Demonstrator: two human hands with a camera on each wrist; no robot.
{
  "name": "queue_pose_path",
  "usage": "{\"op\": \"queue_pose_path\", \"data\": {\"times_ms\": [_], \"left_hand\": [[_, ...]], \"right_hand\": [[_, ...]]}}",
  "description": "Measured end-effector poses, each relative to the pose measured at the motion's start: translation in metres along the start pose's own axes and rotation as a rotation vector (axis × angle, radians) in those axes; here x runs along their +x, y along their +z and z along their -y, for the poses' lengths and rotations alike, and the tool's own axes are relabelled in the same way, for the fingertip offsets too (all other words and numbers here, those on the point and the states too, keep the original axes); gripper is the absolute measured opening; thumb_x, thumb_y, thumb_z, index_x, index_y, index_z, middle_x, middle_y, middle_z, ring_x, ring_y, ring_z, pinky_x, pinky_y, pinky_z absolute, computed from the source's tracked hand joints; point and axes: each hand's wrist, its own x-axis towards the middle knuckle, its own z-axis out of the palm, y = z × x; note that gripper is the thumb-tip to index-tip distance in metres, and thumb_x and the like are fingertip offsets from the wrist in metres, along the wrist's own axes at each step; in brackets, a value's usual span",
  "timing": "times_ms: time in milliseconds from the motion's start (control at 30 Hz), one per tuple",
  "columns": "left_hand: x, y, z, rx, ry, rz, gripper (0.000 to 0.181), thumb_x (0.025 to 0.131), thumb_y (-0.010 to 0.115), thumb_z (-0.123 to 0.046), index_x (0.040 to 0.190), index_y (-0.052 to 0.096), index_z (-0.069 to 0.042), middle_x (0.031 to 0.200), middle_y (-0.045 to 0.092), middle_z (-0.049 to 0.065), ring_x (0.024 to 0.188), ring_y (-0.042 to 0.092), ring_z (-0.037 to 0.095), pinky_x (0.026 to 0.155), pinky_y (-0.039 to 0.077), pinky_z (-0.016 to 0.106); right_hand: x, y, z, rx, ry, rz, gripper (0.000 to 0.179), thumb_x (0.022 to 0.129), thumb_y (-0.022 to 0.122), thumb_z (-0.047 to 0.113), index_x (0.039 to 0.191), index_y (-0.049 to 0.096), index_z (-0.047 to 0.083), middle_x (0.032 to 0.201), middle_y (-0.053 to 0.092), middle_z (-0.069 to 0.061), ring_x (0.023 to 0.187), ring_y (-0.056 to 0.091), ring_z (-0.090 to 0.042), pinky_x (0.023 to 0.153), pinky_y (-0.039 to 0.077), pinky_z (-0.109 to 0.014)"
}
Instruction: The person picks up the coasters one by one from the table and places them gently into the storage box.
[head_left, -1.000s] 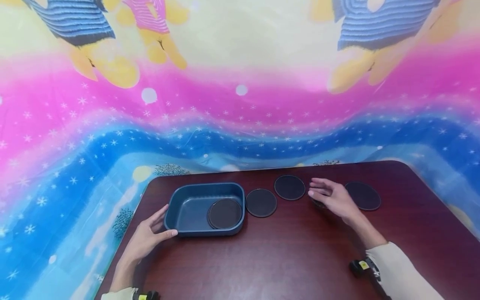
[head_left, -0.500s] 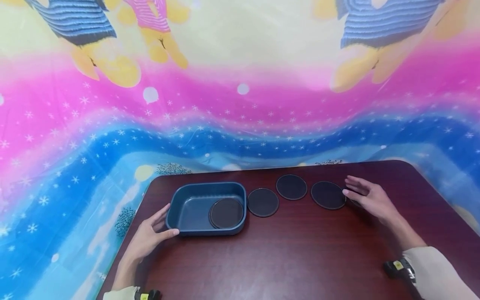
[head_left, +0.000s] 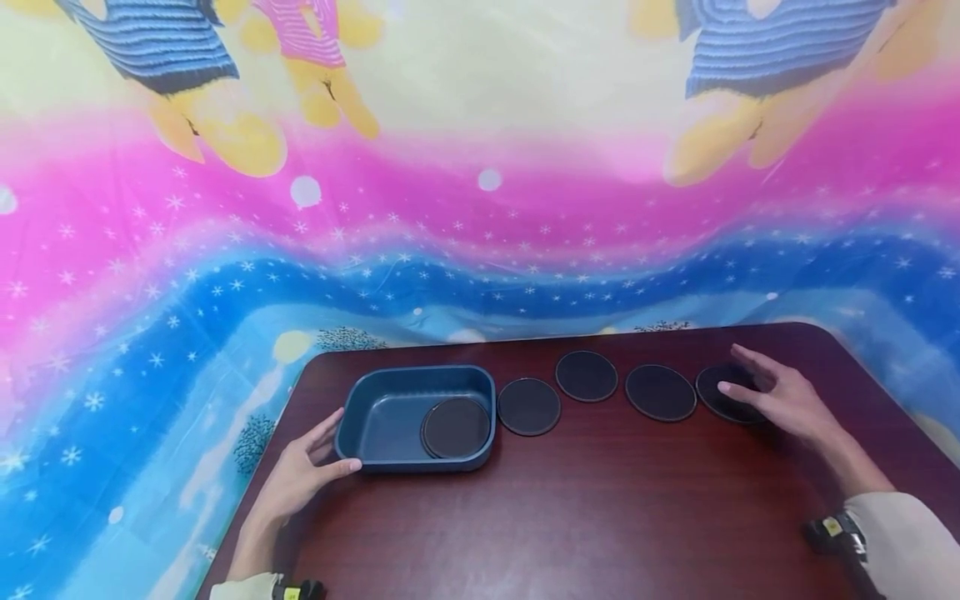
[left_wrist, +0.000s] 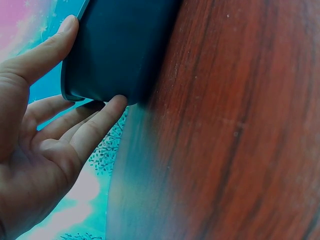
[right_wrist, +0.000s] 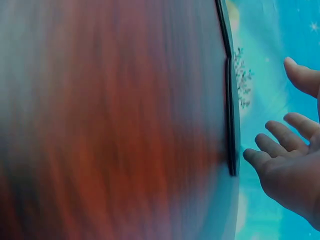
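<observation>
In the head view, my left hand (head_left: 300, 475) holds the left end of a dark blue rectangular tub (head_left: 386, 465), with the thumb at its front rim. The left wrist view has those fingers against the tub's outer wall (left_wrist: 117, 50). Inside the tub, at its right end, lie dark round coasters (head_left: 457, 427), one overlapping another. My right hand (head_left: 787, 400) hovers over the rightmost coaster (head_left: 716, 392), partly covering it, its thumb and fingers spread. From the right wrist view, this hand (right_wrist: 290, 155) appears open beside coasters (right_wrist: 231, 115) seen edge-on.
Between tub and right hand, three more coasters lie flat: one beside the tub (head_left: 528, 407), one farther back (head_left: 587, 376) and one to the right (head_left: 661, 392). All stand on a dark red wooden table (head_left: 570, 508). A patterned cloth (head_left: 480, 250) hangs behind.
My right hand has moved right along the row, uncovering one coaster and coming over the rightmost one. My left hand has stayed at the tub, which keeps its place.
</observation>
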Motion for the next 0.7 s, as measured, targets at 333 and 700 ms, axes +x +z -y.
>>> {"op": "queue_pose_path", "data": {"times_ms": [333,700], "left_hand": [[-0.001,0.001,0.0,0.006,0.001,-0.003,0.094,0.095,0.086,-0.025,0.171,0.032,-0.021,0.168,0.044,0.023,0.15,0.052,0.044,0.099,0.062,0.033],[-0.001,0.0,-0.001,0.025,-0.003,-0.011,0.093,0.094,0.086,-0.027,0.171,0.033,-0.022,0.168,0.045,0.022,0.15,0.052,0.043,0.103,0.061,0.038]], "right_hand": [[0.009,-0.018,-0.021,-0.173,0.019,0.06,0.097,0.098,0.076,0.051,0.169,0.031,0.003,0.158,0.039,-0.046,0.136,0.044,-0.072,0.1,0.039,-0.078],[0.008,-0.016,-0.024,-0.204,-0.004,0.128,0.099,0.089,0.088,0.04,0.162,0.039,-0.006,0.155,0.042,-0.046,0.137,0.041,-0.068,0.1,0.04,-0.075]]}}
